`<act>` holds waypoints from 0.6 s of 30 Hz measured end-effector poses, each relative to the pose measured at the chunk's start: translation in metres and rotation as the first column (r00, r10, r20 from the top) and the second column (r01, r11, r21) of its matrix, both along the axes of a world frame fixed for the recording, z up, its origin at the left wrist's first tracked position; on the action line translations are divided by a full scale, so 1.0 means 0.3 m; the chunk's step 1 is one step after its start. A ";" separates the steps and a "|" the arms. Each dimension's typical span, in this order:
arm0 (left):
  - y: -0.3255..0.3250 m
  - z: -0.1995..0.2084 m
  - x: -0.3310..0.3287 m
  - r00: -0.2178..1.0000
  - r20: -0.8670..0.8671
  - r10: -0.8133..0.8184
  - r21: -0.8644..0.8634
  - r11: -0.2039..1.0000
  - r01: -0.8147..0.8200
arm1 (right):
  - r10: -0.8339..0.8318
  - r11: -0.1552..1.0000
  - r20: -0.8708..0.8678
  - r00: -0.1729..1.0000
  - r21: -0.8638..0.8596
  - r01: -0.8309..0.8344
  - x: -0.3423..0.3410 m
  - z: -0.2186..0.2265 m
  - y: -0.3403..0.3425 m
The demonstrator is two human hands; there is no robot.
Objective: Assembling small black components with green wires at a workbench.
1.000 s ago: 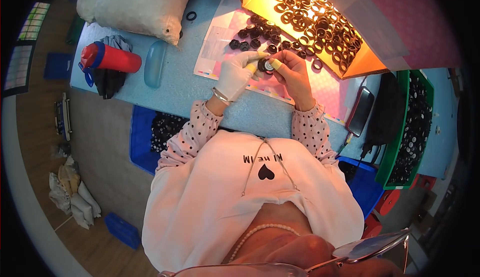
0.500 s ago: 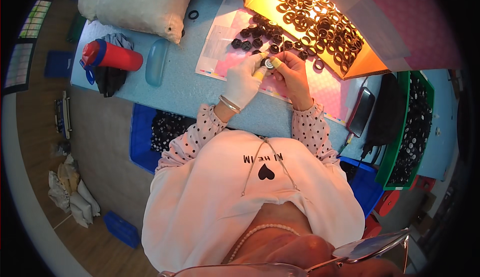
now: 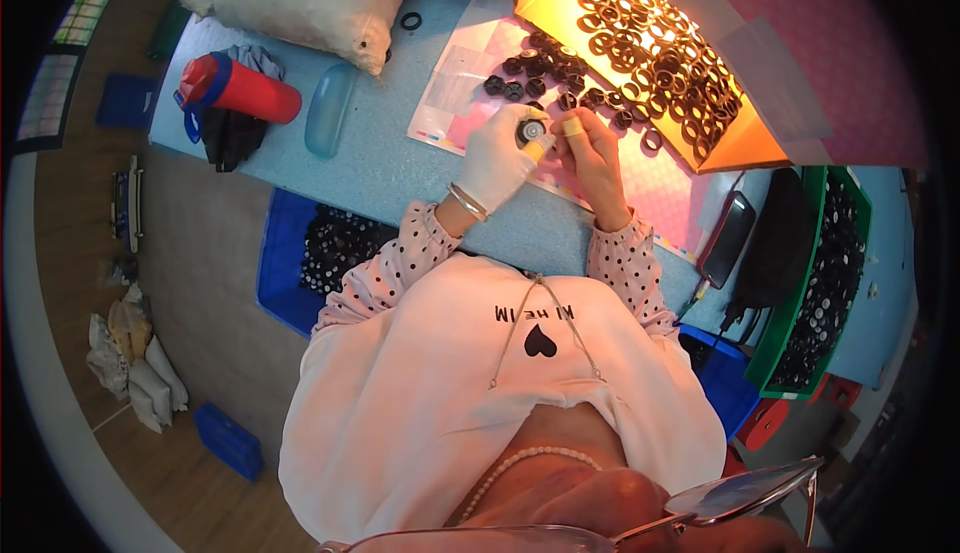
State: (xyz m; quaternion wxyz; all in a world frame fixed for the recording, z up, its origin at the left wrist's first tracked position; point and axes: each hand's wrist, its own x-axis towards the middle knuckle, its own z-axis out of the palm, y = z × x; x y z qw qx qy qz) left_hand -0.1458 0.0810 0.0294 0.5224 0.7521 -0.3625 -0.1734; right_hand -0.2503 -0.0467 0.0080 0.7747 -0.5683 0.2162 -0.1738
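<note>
Between the gloved thumb and fingers of our left hand (image 3: 497, 153) we have a round black part (image 3: 532, 131), its pale centre facing up; that grip is closed around it. Half a second ago our right hand (image 3: 597, 158) was on the part as well; now its fingers are just off it, at 3 o'clock. So the left seems to bear the part alone, with its face uncovered. The right fingertips are bunched; we cannot tell whether anything is pinched between them.

At 12 o'clock from the part, dark round pieces (image 3: 540, 68) lie loose; at 2 o'clock, black rings (image 3: 655, 43) fill a brightly lit box (image 3: 750, 143). On the table (image 3: 400, 153), a red bottle (image 3: 255, 93) lies at 9 o'clock and a phone (image 3: 728, 238) at 4.
</note>
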 end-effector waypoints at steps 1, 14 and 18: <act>0.009 0.005 0.013 1.000 -0.008 -0.003 -0.013 1.000 0.003 | -0.033 0.994 0.020 0.999 -0.108 0.035 -0.001 0.009 0.004; 0.072 0.067 0.030 0.824 -0.526 -0.212 -0.219 0.970 0.109 | 0.071 0.820 0.047 0.996 -0.572 -0.031 0.002 0.020 0.030; 0.073 0.077 0.027 0.795 -0.531 -0.292 -0.248 0.951 0.183 | 0.089 0.910 0.174 0.981 -0.414 -0.010 -0.006 0.009 0.025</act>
